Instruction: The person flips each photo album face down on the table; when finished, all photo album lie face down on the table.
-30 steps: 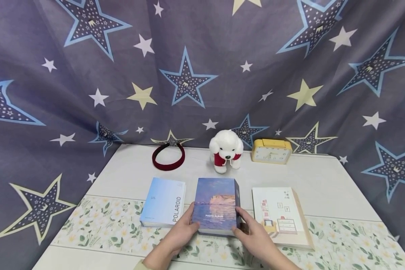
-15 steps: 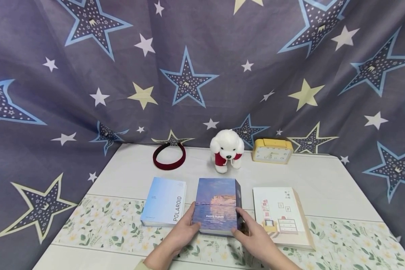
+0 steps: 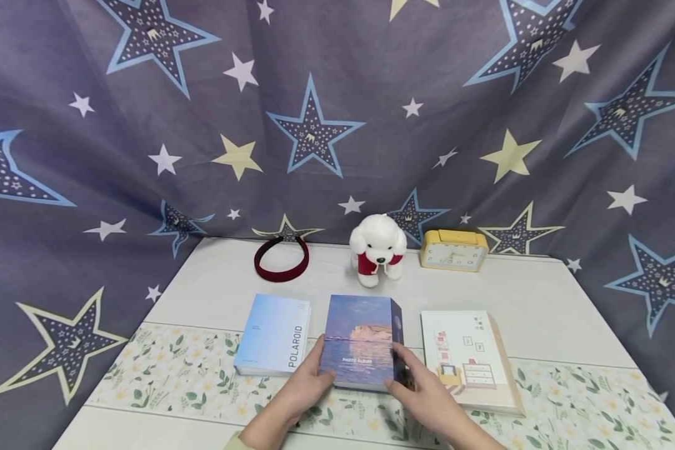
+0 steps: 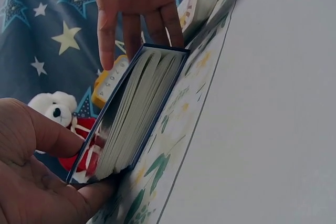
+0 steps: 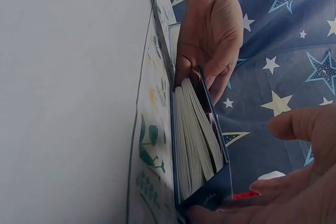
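A blue photo album (image 3: 359, 344) with a painted cliff-and-sea cover lies between both hands at the table's front middle. My left hand (image 3: 309, 381) pinches its left edge, thumb at the cover and fingers lower down, as the left wrist view shows. The page edges (image 4: 139, 114) face that camera, with a gap between cover and pages. On the spine side, my right hand (image 3: 422, 390) touches the album with extended fingers. Its thumb stands apart from the cover in the right wrist view. A light-blue POLAROID album (image 3: 272, 334) lies close on the left.
An album with a room drawing (image 3: 464, 359) lies to the right. Behind stand a white plush dog (image 3: 377, 247) in red and a yellow alarm clock (image 3: 454, 251). A dark red headband (image 3: 281, 275) lies back left. A starry curtain (image 3: 315, 200) hangs behind the table.
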`<state>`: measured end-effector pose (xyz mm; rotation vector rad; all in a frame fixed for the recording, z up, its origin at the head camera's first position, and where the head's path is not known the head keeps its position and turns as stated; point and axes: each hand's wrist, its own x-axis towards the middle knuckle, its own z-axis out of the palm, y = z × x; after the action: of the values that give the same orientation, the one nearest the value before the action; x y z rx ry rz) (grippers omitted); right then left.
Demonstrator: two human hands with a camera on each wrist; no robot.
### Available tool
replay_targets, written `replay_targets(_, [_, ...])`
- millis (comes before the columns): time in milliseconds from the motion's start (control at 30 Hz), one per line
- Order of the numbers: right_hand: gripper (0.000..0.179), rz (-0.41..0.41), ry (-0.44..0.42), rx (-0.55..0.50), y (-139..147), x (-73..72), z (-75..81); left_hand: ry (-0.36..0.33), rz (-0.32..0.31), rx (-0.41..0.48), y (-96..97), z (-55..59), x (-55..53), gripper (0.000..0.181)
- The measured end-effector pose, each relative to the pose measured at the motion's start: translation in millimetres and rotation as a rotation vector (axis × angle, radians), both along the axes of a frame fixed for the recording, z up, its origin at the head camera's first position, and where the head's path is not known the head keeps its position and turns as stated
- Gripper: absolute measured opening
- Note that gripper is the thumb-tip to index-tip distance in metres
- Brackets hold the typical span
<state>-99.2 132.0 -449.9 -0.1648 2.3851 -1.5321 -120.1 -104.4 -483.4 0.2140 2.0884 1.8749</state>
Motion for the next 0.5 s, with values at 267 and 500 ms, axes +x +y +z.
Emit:
replay_targets(267, [0.070,0.008,0.001,0.001,1.1,0.2,-2.1,0.006,0.070,-0.076,0.9,4.6,1.1,0.080])
replay_targets(500, [0.068,0.005,0.008,0.009,-0.3,1.9,-1.4,-0.006,0.139,-0.118,1.5,9.4,1.4,0.080])
